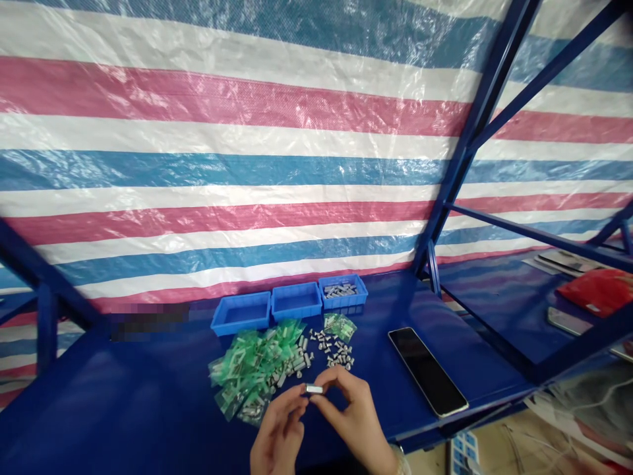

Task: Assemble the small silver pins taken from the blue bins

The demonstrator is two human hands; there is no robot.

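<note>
A small shiny metal cylinder lies level between my two hands, above the near part of the blue table. My left hand pinches its left end with the fingertips. At the other end, the thumb and forefinger of my right hand close on it. Just beyond my left hand is a heap of green-tinted clear bags with metal parts inside. Loose metal cylinders lie along the heap's right side. Small screws are scattered beyond my right hand, with another small bag behind them.
Three blue bins stand in a row at the back; the right bin holds metal pieces. A phone lies right of my hands. Blue frame bars rise at the table's right, before a striped sheet. A red item lies farther right.
</note>
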